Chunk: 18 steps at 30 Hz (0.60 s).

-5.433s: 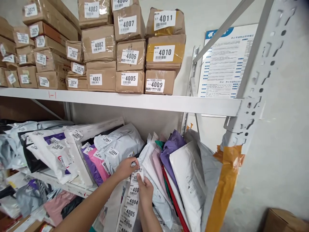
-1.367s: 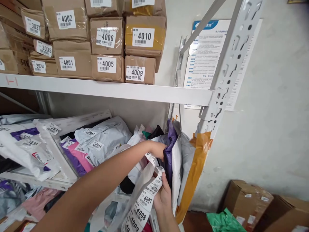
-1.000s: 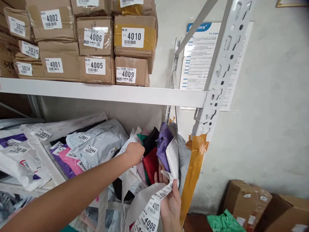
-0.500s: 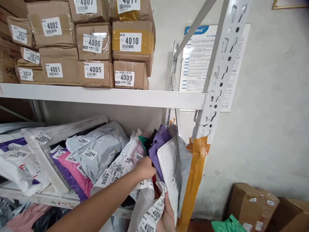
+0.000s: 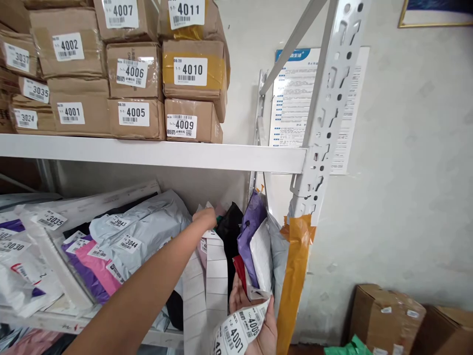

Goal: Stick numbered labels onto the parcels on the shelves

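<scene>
My left hand [image 5: 205, 218] reaches onto the lower shelf and grips the top of the upright mailer bags [image 5: 254, 241], beside a black bag [image 5: 228, 231] and a purple one. White backing strips [image 5: 206, 286] of a label roll hang down below that hand. My right hand [image 5: 258, 325] sits low at the frame's bottom and holds the label strip [image 5: 240, 329], printed with numbers such as 4001 and 4006. A grey bag tagged 3044 [image 5: 144, 234] lies just left of my left forearm.
Cardboard boxes [image 5: 185, 74] numbered 4001 to 4011 are stacked on the upper white shelf [image 5: 155, 154]. A perforated metal upright [image 5: 325, 113] with orange tape [image 5: 295, 276] bounds the shelf on the right. More boxes [image 5: 384, 315] and a green bag stand on the floor by the wall.
My left hand has moved up and back to the tops of the standing bags, letting the labelled white bags fall from view. My right hand has dropped lower with the label strip.
</scene>
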Motion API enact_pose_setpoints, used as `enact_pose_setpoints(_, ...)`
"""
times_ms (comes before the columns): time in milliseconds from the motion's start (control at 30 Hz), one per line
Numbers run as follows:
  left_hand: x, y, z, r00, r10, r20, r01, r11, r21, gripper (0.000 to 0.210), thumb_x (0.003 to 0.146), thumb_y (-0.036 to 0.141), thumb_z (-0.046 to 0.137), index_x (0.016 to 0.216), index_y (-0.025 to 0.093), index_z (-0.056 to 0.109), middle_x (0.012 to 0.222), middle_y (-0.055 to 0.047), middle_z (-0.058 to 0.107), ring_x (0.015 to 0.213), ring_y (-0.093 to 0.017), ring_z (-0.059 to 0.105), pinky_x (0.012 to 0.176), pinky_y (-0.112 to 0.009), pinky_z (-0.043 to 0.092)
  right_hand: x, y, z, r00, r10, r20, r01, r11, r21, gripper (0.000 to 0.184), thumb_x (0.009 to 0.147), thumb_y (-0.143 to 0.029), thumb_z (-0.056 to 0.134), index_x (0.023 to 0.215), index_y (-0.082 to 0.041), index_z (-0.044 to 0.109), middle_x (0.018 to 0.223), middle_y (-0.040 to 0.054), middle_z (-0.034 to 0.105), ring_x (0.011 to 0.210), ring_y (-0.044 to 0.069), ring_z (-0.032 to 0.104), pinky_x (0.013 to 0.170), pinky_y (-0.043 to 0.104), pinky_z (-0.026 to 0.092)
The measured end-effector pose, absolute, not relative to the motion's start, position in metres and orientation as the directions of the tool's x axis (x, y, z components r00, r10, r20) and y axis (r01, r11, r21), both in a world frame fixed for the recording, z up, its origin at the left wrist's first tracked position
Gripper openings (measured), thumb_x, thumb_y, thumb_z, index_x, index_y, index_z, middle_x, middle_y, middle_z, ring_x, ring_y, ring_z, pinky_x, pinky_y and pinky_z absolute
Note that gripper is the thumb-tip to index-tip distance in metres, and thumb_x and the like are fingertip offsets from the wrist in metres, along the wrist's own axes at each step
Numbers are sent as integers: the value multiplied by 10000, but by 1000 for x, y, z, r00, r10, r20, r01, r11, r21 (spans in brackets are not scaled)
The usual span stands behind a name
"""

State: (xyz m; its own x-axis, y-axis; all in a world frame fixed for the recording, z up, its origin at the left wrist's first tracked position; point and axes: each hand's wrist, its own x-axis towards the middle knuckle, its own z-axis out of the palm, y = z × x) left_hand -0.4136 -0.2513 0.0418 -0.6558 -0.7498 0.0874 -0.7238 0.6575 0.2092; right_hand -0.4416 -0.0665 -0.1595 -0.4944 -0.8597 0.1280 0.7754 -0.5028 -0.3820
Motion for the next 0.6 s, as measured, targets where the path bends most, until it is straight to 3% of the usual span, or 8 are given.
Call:
enact_pose_setpoints(67,-402,-258,40,-691,-722,34,-697,678,234,174,618,262,681,715,150,588,801,-106,647,829,-271,616,648,-296,421,-445,-65,-164,-474,-874,103,804,-478,-354,378,655,-527,728,852,-205,721,978,111,719,1129,280,570,971,500,444)
enact_pose_setpoints(133,-377,-260,40,-752,-659,-1,-633,723,277,252,613,282,660,526,185,444,564,12,471,636,-179,539,559,-250,344,-447,-65,-167,-467,-879,95,818,-470,-331,439,655,-551,725,923,-203,713,993,114,717,1115,277,579,962,488,451)
enact_pose_setpoints(200,-344,-259,39,-813,-582,-8,-552,767,327,353,650,330,605,498,198,314,519,57,276,535,-116,411,514,-233,273,-447,-66,-169,-486,-868,105,809,-492,-321,491,630,-582,732,949,-210,709,990,116,717,1102,280,587,944,480,462)
enact_pose_setpoints(267,-314,-256,35,-832,-555,1,-514,770,379,336,674,380,557,543,206,301,554,64,238,524,-102,352,504,-227,251,-445,-68,-171,-508,-855,107,791,-512,-335,458,634,-570,736,935,-225,713,976,109,720,1079,274,601,917,462,477)
enact_pose_setpoints(333,-294,-253,28,-794,-607,41,-540,735,410,256,666,414,556,689,217,395,589,69,306,533,-114,373,492,-228,251,-441,-70,-173,-516,-853,80,771,-503,-390,407,639,-525,753,913,-226,716,941,102,726,1026,270,626,867,433,501)
enact_pose_setpoints(433,-286,-248,19,-737,-661,142,-583,728,361,401,683,421,552,994,234,381,631,68,392,554,-151,432,483,-236,253,-431,-69,-170,-538,-843,-24,707,-435,-558,402,559,-399,842,872,-186,706,791,86,731,886,271,670,760,377,525)
enact_pose_setpoints(500,-290,-244,19,-757,-634,157,-551,748,370,446,720,428,526,1084,242,347,613,74,367,543,-153,421,479,-236,253,-424,-67,-161,-554,-828,-88,664,-376,-646,441,504,-347,878,854,-158,688,698,70,718,797,266,683,713,356,523)
enact_pose_setpoints(600,-296,-242,30,-849,-525,52,-425,738,524,528,734,369,516,1213,269,318,609,87,303,473,-117,318,452,-226,239,-409,-72,-136,-550,-835,-21,613,-386,-689,505,536,-354,864,949,-156,651,765,71,725,752,242,681,692,337,516)
